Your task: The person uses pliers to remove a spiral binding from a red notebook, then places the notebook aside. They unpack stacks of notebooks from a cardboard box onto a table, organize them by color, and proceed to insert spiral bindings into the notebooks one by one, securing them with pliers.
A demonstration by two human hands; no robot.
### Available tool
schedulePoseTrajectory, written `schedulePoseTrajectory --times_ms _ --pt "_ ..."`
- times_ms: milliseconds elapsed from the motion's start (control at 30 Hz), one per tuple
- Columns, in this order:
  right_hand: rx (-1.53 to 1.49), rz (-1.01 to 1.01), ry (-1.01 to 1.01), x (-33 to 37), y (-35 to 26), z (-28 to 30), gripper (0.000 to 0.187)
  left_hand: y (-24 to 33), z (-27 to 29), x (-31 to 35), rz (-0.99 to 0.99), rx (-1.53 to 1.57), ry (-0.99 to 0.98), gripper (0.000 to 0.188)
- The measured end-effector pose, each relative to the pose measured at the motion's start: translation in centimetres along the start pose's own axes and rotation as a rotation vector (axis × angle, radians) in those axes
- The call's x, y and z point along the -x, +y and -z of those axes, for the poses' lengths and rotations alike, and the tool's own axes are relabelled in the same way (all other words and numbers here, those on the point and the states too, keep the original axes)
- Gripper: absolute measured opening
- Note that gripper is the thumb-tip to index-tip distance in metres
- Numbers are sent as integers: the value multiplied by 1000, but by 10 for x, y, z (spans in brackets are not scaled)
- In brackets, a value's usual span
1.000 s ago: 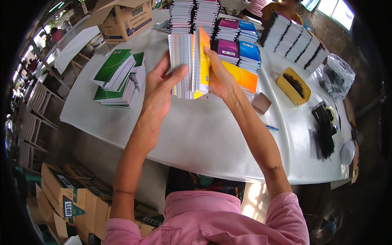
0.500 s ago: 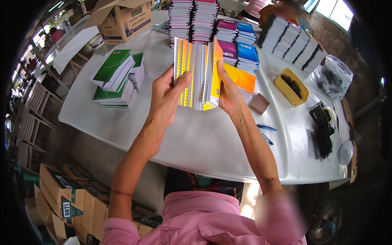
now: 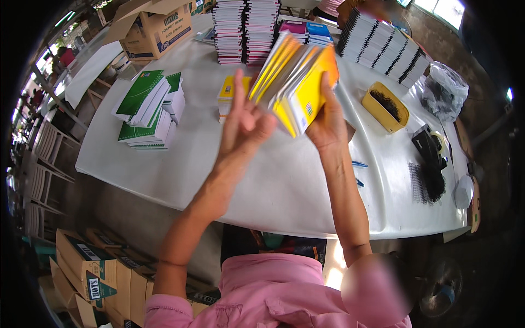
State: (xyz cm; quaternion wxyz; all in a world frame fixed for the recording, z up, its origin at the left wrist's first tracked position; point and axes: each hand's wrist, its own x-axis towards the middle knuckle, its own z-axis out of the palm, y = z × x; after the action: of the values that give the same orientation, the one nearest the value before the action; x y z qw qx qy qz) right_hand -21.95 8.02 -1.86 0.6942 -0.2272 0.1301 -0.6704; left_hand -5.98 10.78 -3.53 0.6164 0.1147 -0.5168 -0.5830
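A tilted bundle of yellow-and-orange notebooks point(image 3: 314, 90) is raised over the table, its edges slightly smeared by motion. My right hand point(image 3: 328, 123) grips it from the right side, thumb on the front cover. Just left of the bundle is my left hand point(image 3: 246, 123), fingers spread and a little blurred, holding nothing. Partly hidden behind that hand, a short yellow-topped stack of notebooks point(image 3: 225, 93) rests on the white-covered table point(image 3: 273, 180).
Green notebooks point(image 3: 143, 93) are piled at the left. Tall notebook stacks point(image 3: 228, 33) stand at the back beside purple and blue ones. Rightward are a row of bound notebooks point(image 3: 377, 46), a yellow tub point(image 3: 389, 121), black binding coils point(image 3: 429, 186) and a clear plastic bag point(image 3: 445, 90).
My left hand has let go of the bundle, its fingers now spread. The bundle has tipped and shifted right in my right hand. The yellow-topped stack behind has come into view.
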Motion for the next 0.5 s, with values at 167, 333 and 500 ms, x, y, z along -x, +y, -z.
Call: schedulePoseTrajectory --times_ms 167,333,500 --pt "133 336 32 5 -4 -17 45 -22 -29 -23 36 -53 64 87" --pt "280 322 -38 -2 -46 -17 44 -14 -29 -72 106 -53 67 53" --pt "412 389 78 -10 -63 -3 67 7 -12 -99 233 -95 9 48"
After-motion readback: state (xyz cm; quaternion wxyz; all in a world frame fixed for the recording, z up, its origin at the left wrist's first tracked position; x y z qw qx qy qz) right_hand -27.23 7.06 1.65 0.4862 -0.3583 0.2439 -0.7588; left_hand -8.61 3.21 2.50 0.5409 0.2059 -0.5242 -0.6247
